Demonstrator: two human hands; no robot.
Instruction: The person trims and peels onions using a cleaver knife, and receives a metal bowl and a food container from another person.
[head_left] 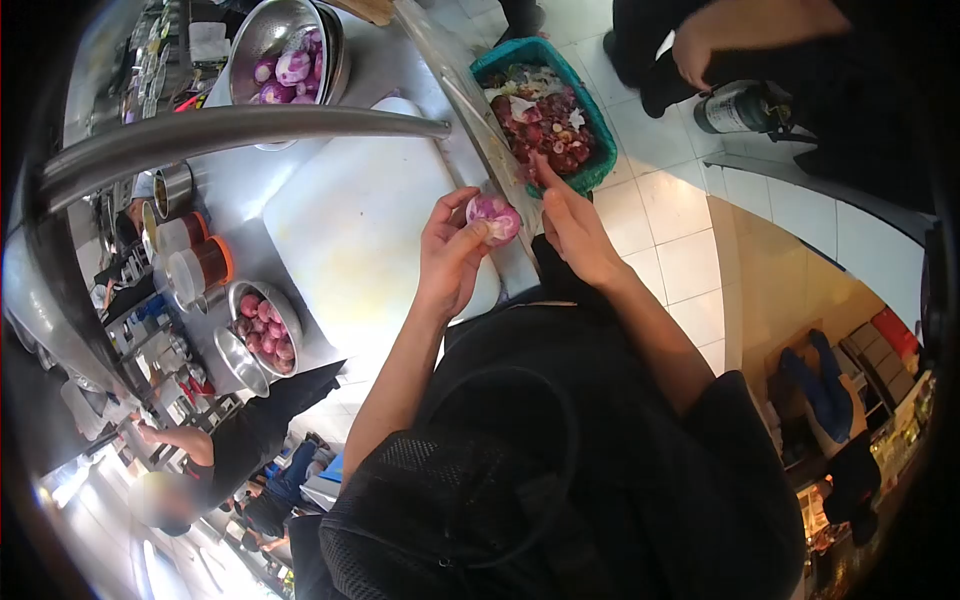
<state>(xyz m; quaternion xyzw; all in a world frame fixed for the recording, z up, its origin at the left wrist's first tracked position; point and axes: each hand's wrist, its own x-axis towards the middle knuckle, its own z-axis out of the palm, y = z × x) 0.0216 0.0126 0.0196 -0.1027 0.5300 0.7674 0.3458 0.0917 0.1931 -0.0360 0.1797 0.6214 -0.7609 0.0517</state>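
While the left hand (450, 250) holds one red onion (500, 212) at the right edge of the white cutting board (350, 220), the work reads as partway along. Left grip: closed about the onion, thumb pressed on its near side, fingertips behind. The onion looks glossy, purple and white; it seems mostly bare of dry skin, though a last layer cannot be ruled out. Right hand (580, 230): just off the board's right edge, fingers extended, grip loose; no onion in it. Whether a scrap of skin sits at its fingertips is too small to tell.

Done, as judged from surfaces: several peeled onions (293, 67) lie in the large steel bowl (250, 50) on the tabletop (380, 60), beyond the board's upper end in this view. Skins and trimmings (550, 140) are heaped in the teal-lined bin (600, 125) on the floor to the right of the board, which supports a fair amount of peeling completed.

Left to do: a batch of darker, duller onions (265, 330) fills the smaller steel bowl (287, 302) off the board's lower left; these appear unpeeled. Exact counts are not obtainable, since the onions overlap in both bowls. No onion lies on the board itself.
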